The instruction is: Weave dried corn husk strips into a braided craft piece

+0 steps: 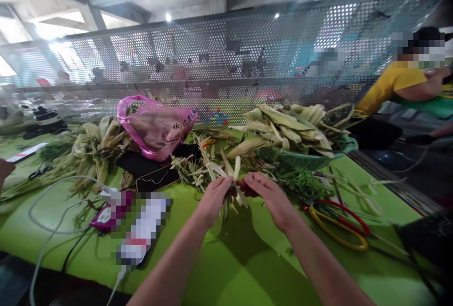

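Note:
Both my hands meet over the green table (226,259). My left hand (214,197) pinches a small bundle of pale corn-husk strips (231,169) that stick up and hang down from its fingers. Beside it, my right hand (271,195) has its fingers closed on the same bundle, where something dark red (244,188) shows between the two hands. Loose husk strips (194,169) lie on the table just behind the hands.
A green basket (307,157) heaped with husks stands behind right. A pink plastic bag (155,127), a husk pile (95,145), a phone (155,178) and white cables (53,211) lie left. Yellow and red scissors (336,226) lie right. A perforated metal screen (226,61) backs the table. A person in yellow (399,84) sits far right.

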A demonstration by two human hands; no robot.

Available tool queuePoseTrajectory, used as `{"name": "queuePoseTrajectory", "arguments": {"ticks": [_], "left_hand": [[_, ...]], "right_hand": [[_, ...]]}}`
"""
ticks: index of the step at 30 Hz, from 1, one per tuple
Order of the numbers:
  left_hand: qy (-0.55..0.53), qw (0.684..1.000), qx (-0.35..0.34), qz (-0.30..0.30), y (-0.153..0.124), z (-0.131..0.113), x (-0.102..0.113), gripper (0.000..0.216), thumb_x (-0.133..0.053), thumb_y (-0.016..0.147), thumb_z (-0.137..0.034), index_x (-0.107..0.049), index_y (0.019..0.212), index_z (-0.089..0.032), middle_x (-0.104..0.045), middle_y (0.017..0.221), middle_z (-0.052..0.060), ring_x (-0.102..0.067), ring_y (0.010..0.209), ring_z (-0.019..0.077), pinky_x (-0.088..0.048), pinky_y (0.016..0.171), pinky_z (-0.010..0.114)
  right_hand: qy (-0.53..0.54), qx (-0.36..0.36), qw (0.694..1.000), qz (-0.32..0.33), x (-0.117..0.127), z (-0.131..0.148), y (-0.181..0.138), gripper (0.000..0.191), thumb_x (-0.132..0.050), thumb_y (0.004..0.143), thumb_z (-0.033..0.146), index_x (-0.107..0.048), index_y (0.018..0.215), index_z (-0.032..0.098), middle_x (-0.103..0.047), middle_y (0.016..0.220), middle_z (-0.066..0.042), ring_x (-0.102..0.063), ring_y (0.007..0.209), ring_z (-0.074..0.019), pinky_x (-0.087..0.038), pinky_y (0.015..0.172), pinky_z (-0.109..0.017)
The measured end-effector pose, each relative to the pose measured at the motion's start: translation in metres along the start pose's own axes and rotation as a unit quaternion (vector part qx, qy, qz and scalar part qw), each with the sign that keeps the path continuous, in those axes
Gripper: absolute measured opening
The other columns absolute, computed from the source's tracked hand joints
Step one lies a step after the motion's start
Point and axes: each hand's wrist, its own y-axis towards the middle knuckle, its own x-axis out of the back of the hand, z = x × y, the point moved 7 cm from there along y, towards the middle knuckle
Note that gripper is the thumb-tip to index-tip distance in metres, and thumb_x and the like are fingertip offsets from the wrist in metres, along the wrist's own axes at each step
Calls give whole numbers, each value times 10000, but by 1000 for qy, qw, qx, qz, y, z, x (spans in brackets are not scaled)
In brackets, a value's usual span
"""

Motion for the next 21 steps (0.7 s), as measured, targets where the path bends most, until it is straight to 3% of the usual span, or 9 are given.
{"name": "queuePoseTrajectory", "arguments": {"ticks": [3, 8, 15, 18, 21], "left_hand": [[-28, 999, 6, -27, 3, 2, 5, 377, -627, 766, -522, -609, 845, -153, -567, 763, 15, -471, 639, 97, -370, 598, 213], [-9, 999, 11, -39, 3, 5, 8, 346, -604, 784, -511, -548, 789, -170, -516, 712, -14, -441, 617, 85, -342, 570, 198], [-7, 1000, 22, -13, 3, 4, 5, 378, -561, 807, -541, -433, 742, -192, -352, 569, -64, -293, 503, 66, -221, 466, 186], [-62, 998, 21, -6, 4, 4, 5, 378, -607, 787, -521, -417, 759, -195, -288, 575, -80, -252, 493, 54, -178, 458, 175], [-91, 996, 10, -9, 5, 1, 5, 371, -637, 771, -502, -433, 777, -193, -297, 599, -77, -279, 502, 50, -201, 462, 170]], "right_hand": [[-44, -6, 998, 41, -7, -3, 1, 355, -664, 748, 532, -612, 755, 180, -607, 701, 1, -518, 653, -143, -400, 635, -269], [-153, 54, 986, 31, -6, -2, 3, 327, -600, 806, 502, -584, 727, 185, -550, 639, 16, -468, 604, -137, -362, 589, -262], [-362, 164, 918, -18, -7, 16, -6, 207, -485, 899, 363, -518, 757, 217, -551, 652, 5, -479, 594, -157, -327, 565, -268], [-376, 173, 910, -25, -6, 18, -6, 212, -483, 903, 371, -521, 763, 217, -575, 668, -3, -483, 594, -159, -330, 565, -270], [-329, 155, 931, -24, -3, 17, -4, 249, -529, 877, 433, -549, 763, 213, -586, 665, -1, -493, 603, -160, -348, 574, -270]]}}
